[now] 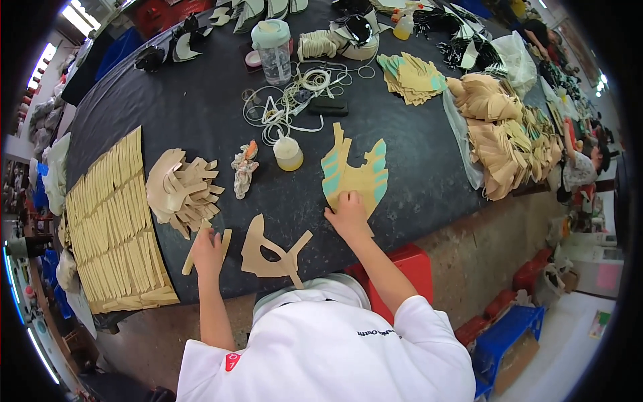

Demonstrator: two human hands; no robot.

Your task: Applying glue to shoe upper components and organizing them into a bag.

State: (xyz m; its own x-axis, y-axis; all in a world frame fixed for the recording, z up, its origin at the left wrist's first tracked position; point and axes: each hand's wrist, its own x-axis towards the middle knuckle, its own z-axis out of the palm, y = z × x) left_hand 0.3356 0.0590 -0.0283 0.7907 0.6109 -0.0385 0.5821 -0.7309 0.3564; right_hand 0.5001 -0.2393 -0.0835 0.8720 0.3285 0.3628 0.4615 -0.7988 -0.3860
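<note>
My left hand [209, 253] is closed on a narrow tan strip [188, 264] near the table's front edge. Another tan strip [226, 241] lies just right of those fingers. My right hand [351, 214] has its bent fingers on the lower part of a tan cut piece with green stripes [358, 177], its thumb to the left. Whether more layers lie under that piece, I cannot tell. Between my hands a plain tan cut piece [260, 258] with an oval opening lies flat, one narrow arm crossing the table edge.
Rows of tan strips [114, 228] cover the left side, beside a fanned pile of tan pieces [181, 187]. A glue pot [288, 155], tangled white cord [278, 110] and a lidded jug [272, 57] stand farther back. Stacked pieces [502, 134] line the right edge; a red stool [408, 271] stands below.
</note>
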